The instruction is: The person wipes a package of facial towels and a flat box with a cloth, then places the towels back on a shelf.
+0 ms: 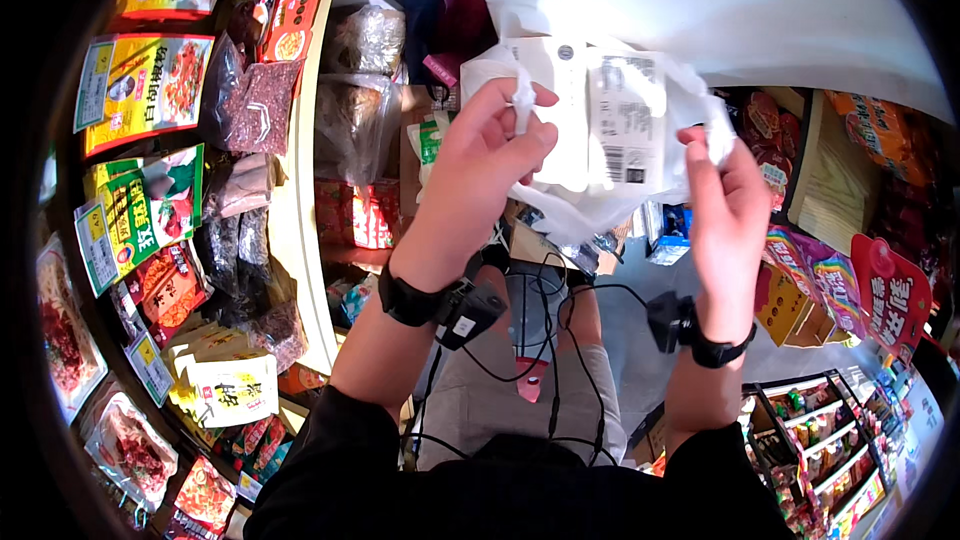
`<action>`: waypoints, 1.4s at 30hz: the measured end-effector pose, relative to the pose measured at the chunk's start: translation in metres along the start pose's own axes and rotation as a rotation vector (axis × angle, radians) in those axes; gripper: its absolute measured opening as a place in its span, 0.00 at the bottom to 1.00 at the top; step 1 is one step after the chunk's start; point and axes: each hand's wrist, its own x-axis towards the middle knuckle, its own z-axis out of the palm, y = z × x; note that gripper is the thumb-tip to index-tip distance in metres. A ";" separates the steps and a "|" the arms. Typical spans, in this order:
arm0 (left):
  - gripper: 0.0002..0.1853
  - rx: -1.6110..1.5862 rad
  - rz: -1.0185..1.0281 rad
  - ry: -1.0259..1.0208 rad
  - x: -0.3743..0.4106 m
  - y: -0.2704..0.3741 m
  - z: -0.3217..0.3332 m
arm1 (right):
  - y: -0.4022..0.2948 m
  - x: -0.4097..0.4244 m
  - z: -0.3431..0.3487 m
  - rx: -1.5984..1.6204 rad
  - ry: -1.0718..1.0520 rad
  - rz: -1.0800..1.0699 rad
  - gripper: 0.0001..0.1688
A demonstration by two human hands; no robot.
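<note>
A thin white plastic bag point(566, 211) hangs between my two hands in front of me. My left hand point(487, 146) pinches one twisted handle of it between thumb and fingers. On the other side, my right hand point(727, 187) grips the bag's opposite edge. Two flat pale packs lie side by side in the bag's opening. The right pack point(626, 120) bears printed text and a barcode; the left pack point(559, 154) is washed out by bright light. How deep the packs sit inside cannot be told.
Shelves on the left hold seasoning packets point(150, 86) and bagged dry goods point(262, 105). A white surface point(720, 7) spans the top. Snack bags point(832, 281) stand at right, above a distant shelf rack point(817, 435). Black cables point(555, 360) dangle between my wrists.
</note>
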 end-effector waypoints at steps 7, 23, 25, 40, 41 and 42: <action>0.12 0.003 -0.067 -0.042 0.018 -0.036 0.033 | -0.003 -0.010 0.025 -0.493 -0.082 -0.585 0.12; 0.08 0.548 -0.010 0.055 0.013 -0.028 0.052 | 0.110 0.072 0.042 -0.355 -0.213 -0.690 0.34; 0.06 0.867 0.205 0.121 0.025 -0.026 0.049 | 0.139 0.075 0.054 -0.285 -0.134 -0.587 0.25; 0.06 1.352 0.604 -0.045 0.063 -0.069 0.069 | 0.143 0.075 0.055 -0.008 -0.484 -0.425 0.21; 0.07 1.374 0.559 -0.057 0.061 -0.068 0.069 | 0.146 0.074 0.057 0.026 -0.505 -0.428 0.21; 0.07 1.391 0.512 -0.066 0.059 -0.064 0.072 | 0.146 0.073 0.057 0.065 -0.522 -0.346 0.20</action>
